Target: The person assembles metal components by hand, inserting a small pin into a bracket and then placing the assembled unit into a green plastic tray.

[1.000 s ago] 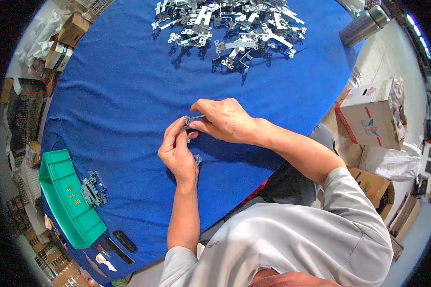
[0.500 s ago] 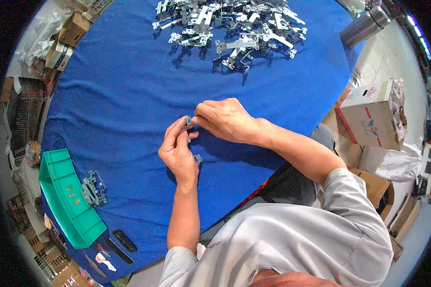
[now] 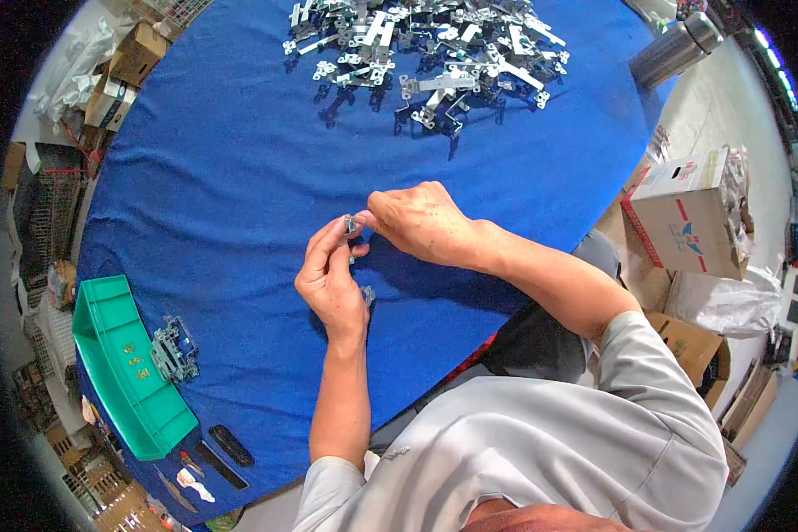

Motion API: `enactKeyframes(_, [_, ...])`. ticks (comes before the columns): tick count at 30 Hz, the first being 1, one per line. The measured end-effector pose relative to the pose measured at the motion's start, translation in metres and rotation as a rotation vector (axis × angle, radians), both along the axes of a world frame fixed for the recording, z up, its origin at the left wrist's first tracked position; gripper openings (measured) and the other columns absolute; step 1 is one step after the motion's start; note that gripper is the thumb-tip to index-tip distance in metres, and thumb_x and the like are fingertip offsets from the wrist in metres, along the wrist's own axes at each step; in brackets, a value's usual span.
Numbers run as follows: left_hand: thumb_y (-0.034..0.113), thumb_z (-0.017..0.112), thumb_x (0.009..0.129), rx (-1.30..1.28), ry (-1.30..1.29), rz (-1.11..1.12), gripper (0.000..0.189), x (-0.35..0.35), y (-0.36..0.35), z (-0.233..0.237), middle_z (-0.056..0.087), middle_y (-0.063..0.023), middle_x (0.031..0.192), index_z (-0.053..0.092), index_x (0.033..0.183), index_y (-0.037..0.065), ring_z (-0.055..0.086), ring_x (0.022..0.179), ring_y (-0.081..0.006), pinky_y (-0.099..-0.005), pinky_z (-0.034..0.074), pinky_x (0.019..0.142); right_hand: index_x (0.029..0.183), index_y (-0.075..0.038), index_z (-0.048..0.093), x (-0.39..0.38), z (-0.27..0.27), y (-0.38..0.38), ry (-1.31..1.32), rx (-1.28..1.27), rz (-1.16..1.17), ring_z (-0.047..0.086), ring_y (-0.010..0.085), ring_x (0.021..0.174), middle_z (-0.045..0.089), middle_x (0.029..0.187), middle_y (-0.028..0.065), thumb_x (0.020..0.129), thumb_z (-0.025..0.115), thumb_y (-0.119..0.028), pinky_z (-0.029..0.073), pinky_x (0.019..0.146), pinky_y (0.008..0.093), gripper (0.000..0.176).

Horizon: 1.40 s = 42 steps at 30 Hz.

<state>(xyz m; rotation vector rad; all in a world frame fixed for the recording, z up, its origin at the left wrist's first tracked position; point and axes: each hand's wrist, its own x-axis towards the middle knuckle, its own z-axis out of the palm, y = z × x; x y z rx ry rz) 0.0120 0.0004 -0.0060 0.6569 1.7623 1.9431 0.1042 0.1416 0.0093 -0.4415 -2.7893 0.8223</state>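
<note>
Over the middle of the blue cloth, my left hand [image 3: 331, 282] pinches a small metal part [image 3: 350, 225] between its fingertips; more of the metal shows below its fingers and by the wrist. My right hand [image 3: 424, 222] is closed, its thumb and fingertips at the right side of that part. Whether the right fingers hold a piece of their own is too small to tell. A large pile of silvery metal brackets [image 3: 443, 82] lies at the far edge.
On the left stands a green tray [image 3: 164, 426] with a few small brass-coloured pieces, beside a stack of metal parts [image 3: 174, 350]. Black strips [image 3: 230, 446] lie nearer me. A steel flask [image 3: 676, 50] is at the far right, and a carton [image 3: 687, 213] stands off the table.
My right fingertips have shifted slightly at the small metal part. The left hand has barely moved, and the part has turned a little.
</note>
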Motion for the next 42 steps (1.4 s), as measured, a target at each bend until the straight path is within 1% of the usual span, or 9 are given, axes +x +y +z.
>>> enactKeyframes(8, [-0.007,0.051,0.094,0.002,0.007,0.029,0.023,0.0,0.001,0.0,0.067,-0.0141,0.112,0.07,0.108,-0.005,0.067,0.096,-0.0193,-0.0282,0.061,0.074,0.085,-0.004,0.055,-0.001,-0.002,-0.003,0.321,-0.148,-0.036,0.065,0.0373,0.067,0.062,0.07,0.0158,0.098,0.057,-0.031,0.048,0.056,0.0469,0.03])
enactKeyframes(11, [-0.007,0.052,0.094,0.001,-0.027,0.049,0.023,0.001,0.001,0.001,0.067,-0.0142,0.112,0.07,0.108,-0.005,0.067,0.097,-0.0195,-0.0288,0.061,0.073,0.082,-0.004,0.055,0.001,0.006,0.001,0.041,-0.066,-0.017,0.064,0.0383,0.069,0.061,0.069,0.0171,0.098,0.058,-0.031,0.049,0.059,0.0473,0.032])
enactKeyframes(21, [-0.007,0.051,0.094,-0.006,-0.025,0.049,0.024,0.0,0.001,0.0,0.068,-0.0135,0.111,0.069,0.109,-0.004,0.067,0.097,-0.0187,-0.0299,0.061,0.075,0.079,-0.003,0.055,-0.001,0.001,0.004,0.178,-0.149,-0.019,0.062,0.0386,0.069,0.059,0.067,0.0171,0.097,0.058,-0.031,0.047,0.059,0.0468,0.033])
enactKeyframes(24, [-0.008,0.051,0.094,-0.012,0.012,0.035,0.025,0.0,0.0,0.001,0.068,-0.0134,0.11,0.069,0.11,-0.004,0.067,0.096,-0.0182,-0.0295,0.06,0.075,0.083,-0.004,0.059,-0.001,0.001,0.002,0.125,-0.194,-0.026,0.063,0.0422,0.073,0.063,0.072,0.019,0.098,0.055,-0.034,0.047,0.062,0.0525,0.034])
enactKeyframes(26, [-0.008,0.052,0.094,-0.004,0.009,0.028,0.024,-0.001,0.0,-0.002,0.068,-0.0133,0.11,0.069,0.11,-0.004,0.067,0.095,-0.018,-0.0293,0.06,0.075,0.082,-0.004,0.06,-0.002,0.0,-0.001,0.289,-0.265,-0.058,0.063,0.0421,0.072,0.063,0.071,0.0191,0.097,0.056,-0.034,0.048,0.062,0.0523,0.034])
enactKeyframes(30, [-0.008,0.051,0.094,0.006,-0.003,0.027,0.024,0.0,0.0,-0.001,0.068,-0.0131,0.11,0.069,0.109,-0.004,0.067,0.095,-0.018,-0.0292,0.06,0.075,0.082,-0.003,0.06,-0.001,0.003,0.0,0.304,-0.288,-0.053,0.064,0.0418,0.073,0.063,0.073,0.019,0.096,0.059,-0.031,0.049,0.062,0.0513,0.032])
enactKeyframes(33, [-0.008,0.051,0.094,-0.01,-0.022,0.047,0.024,0.001,0.001,0.0,0.068,-0.0129,0.11,0.069,0.109,-0.004,0.067,0.095,-0.0182,-0.0294,0.061,0.075,0.085,-0.003,0.058,0.0,0.005,0.002,0.017,-0.152,-0.011,0.064,0.0368,0.073,0.063,0.076,0.0169,0.095,0.062,-0.026,0.048,0.062,0.0459,0.026])
enactKeyframes(38, [-0.007,0.052,0.094,-0.026,0.013,0.021,0.023,0.0,0.0,0.0,0.068,-0.013,0.11,0.07,0.108,-0.004,0.067,0.095,-0.0186,-0.03,0.061,0.074,0.081,-0.003,0.059,-0.002,0.001,-0.001,0.264,-0.203,-0.052,0.065,0.0402,0.07,0.063,0.072,0.0183,0.096,0.058,-0.029,0.05,0.058,0.0508,0.031])
enactKeyframes(42, [-0.007,0.052,0.094,-0.013,0.034,0.027,0.023,0.001,0.0,0.0,0.068,-0.0131,0.11,0.07,0.108,-0.004,0.067,0.096,-0.0187,-0.0297,0.061,0.074,0.082,-0.002,0.059,0.001,0.004,0.0,0.222,-0.171,-0.036,0.064,0.0379,0.069,0.062,0.072,0.0177,0.096,0.06,-0.028,0.048,0.058,0.0468,0.029])
